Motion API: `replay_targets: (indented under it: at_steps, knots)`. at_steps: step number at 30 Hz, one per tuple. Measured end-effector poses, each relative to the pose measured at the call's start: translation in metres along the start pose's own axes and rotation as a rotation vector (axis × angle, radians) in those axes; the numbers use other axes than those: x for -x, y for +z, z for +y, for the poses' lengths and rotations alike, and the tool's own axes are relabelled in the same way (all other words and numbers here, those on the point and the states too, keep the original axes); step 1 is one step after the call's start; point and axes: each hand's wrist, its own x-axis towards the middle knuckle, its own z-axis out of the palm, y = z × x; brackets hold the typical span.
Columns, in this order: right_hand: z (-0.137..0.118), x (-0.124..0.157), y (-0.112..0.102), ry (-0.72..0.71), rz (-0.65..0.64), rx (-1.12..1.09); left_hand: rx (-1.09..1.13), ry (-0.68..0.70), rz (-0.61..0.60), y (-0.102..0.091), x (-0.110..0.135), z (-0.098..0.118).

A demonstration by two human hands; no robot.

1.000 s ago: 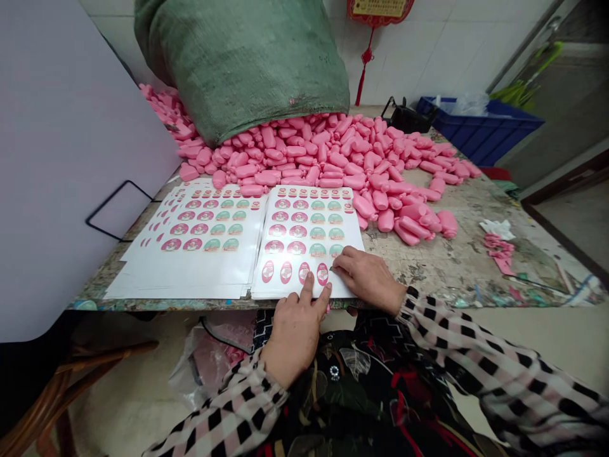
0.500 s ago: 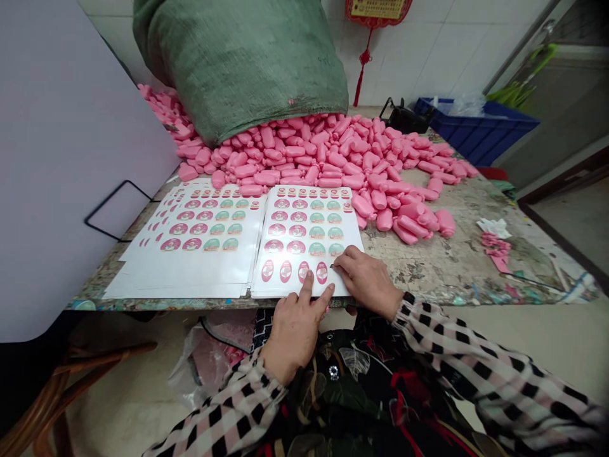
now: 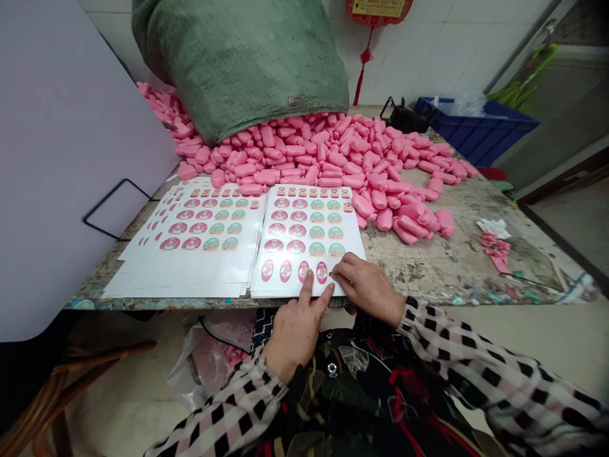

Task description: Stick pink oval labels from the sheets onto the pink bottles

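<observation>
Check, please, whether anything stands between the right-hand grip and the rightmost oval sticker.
Only a small dark tip, at the right-hand grip, shows between it and the sticker. The left-hand grip has one fingertip near the sticker's lower edge.

Oval stickers (image 3: pixel 267 271) are magenta, small pieces (image 3: pixel 295 151) pink, sack (image 3: pixel 257 63) green, sleeves (image 3: pixel 454 346) black-checked.

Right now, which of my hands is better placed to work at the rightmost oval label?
Probably your right hand: its fingertips are beside the right edge of that oval label. Your left hand has two fingers spread on the sheet, seemingly better for steadying.
</observation>
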Motion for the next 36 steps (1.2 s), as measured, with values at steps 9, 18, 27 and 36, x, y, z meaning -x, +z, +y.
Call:
replay_targets:
  at_steps: [9, 18, 27, 36]
  knots:
    - [-0.003, 0.005, 0.003, 0.049, -0.008, -0.164, -0.018, 0.003, 0.011, 0.002, -0.001, 0.0]
    - [-0.008, 0.002, 0.005, 0.167, 0.05, -0.367, -0.052, 0.022, -0.03, -0.004, -0.003, 0.002]
    - [-0.013, 0.006, 0.006, 0.141, 0.054, -0.21, -0.043, 0.022, 0.05, 0.006, 0.0, 0.0]
    - [-0.016, 0.005, 0.014, 0.223, 0.106, -0.14, -0.063, 0.036, 0.074, 0.01, 0.0, -0.001]
